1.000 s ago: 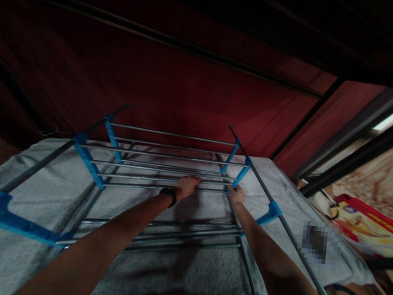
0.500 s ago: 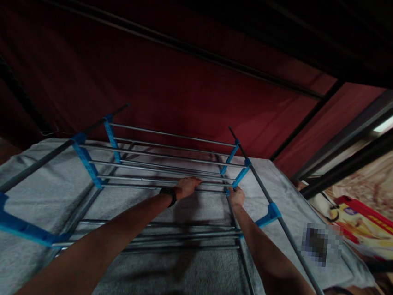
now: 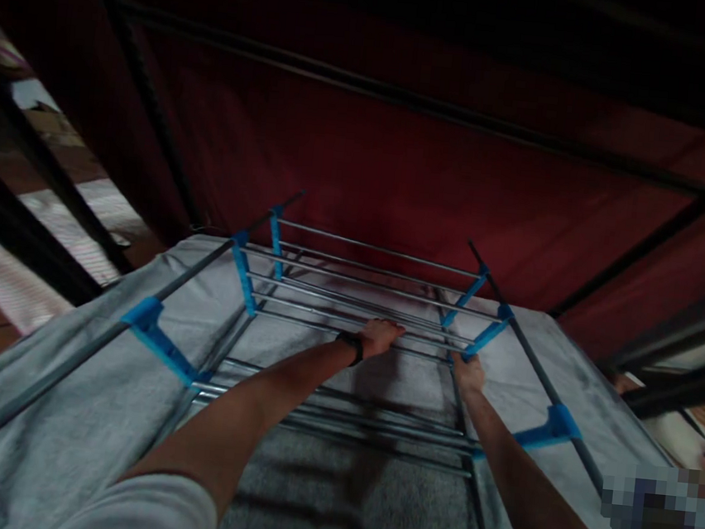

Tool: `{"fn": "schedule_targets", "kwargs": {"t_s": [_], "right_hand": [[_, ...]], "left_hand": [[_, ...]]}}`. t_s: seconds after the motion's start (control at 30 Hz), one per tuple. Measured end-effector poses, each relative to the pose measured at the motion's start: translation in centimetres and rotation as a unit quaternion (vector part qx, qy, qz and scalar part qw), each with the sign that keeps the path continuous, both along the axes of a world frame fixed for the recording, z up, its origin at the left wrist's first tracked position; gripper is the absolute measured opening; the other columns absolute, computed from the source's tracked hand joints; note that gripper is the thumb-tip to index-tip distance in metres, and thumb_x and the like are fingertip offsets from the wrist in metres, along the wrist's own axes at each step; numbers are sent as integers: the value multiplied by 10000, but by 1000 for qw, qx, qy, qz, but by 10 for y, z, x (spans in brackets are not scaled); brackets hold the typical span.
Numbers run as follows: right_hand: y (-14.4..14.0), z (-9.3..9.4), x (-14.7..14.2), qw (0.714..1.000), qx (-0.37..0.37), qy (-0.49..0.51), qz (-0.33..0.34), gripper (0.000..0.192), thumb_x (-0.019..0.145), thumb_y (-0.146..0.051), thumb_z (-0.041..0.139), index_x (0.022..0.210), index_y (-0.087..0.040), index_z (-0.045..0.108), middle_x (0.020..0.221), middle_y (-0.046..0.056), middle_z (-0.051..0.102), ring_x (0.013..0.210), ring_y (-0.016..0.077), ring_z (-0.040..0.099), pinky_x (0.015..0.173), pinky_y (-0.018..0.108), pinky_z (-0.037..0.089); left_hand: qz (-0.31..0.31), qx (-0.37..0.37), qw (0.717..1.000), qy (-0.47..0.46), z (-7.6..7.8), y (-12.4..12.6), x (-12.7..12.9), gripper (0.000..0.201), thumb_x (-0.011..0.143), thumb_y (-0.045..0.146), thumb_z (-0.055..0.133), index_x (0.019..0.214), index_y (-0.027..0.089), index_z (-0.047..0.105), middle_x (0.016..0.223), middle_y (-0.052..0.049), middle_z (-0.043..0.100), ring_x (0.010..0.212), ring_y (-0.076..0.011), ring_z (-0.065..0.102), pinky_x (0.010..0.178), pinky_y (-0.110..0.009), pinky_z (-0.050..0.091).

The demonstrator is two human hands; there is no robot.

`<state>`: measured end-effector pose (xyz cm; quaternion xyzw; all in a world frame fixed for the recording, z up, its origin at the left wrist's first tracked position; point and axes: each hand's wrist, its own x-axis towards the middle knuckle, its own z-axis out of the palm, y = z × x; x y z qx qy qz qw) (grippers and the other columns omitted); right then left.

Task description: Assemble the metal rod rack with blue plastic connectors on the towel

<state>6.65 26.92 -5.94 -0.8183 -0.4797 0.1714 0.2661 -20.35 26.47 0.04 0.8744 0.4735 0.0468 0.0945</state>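
Note:
A rack of thin metal rods (image 3: 370,273) and blue plastic brackets (image 3: 244,272) lies across a grey cloth (image 3: 203,258). My left hand (image 3: 381,336), a black band (image 3: 350,347) at its wrist, is closed over the rods of the far shelf, right of their middle. My right hand (image 3: 468,374) is wrapped round the right end of that shelf, at the lower end of a blue bracket (image 3: 488,336) where it meets a dark upright tube. Its fingertips are partly hidden. Nearer to me, another set of rods (image 3: 344,413) runs beneath my left forearm.
A dark red fabric wall (image 3: 387,168) with dark frame bars stands behind the rack. Black posts (image 3: 38,226) and striped cloth (image 3: 8,273) are at the left. A blurred-out object (image 3: 664,527) lies at the lower right.
My view has swung left, so rack and hands appear further right. Both hands keep their places on the far shelf. More of the left side now shows.

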Motion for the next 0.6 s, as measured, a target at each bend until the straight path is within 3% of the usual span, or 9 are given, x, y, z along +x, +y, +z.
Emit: {"fn": "schedule_targets", "kwargs": {"t_s": [0.2, 0.37, 0.6], "right_hand": [[2, -2, 4, 1000, -13, 10, -6, 324, 813, -489, 598, 931, -187, 598, 901, 154, 716, 984, 333, 700, 799, 408, 529], [2, -2, 2, 998, -11, 53, -28, 272, 766, -466, 651, 838, -234, 528, 844, 115, 693, 1005, 329, 689, 823, 405, 530], [-3, 0, -11, 991, 44, 91, -82, 345, 669, -389, 729, 806, -274, 434, 806, 74, 650, 1010, 319, 676, 876, 425, 546]], "left_hand": [[66, -3, 998, 20, 0, -6, -35, 402, 941, 154, 489, 1310, 228, 630, 1145, -122, 732, 1061, -266, 684, 897, -387, 526], [119, 18, 992, 41, 3, -20, -75, 391, 925, 86, 452, 1234, 198, 665, 1087, -126, 725, 1059, -254, 672, 941, -398, 481], [174, 38, 981, 74, 5, -39, -116, 371, 888, 26, 453, 1148, 157, 684, 1116, -148, 688, 1095, -244, 612, 1026, -428, 391]]}}
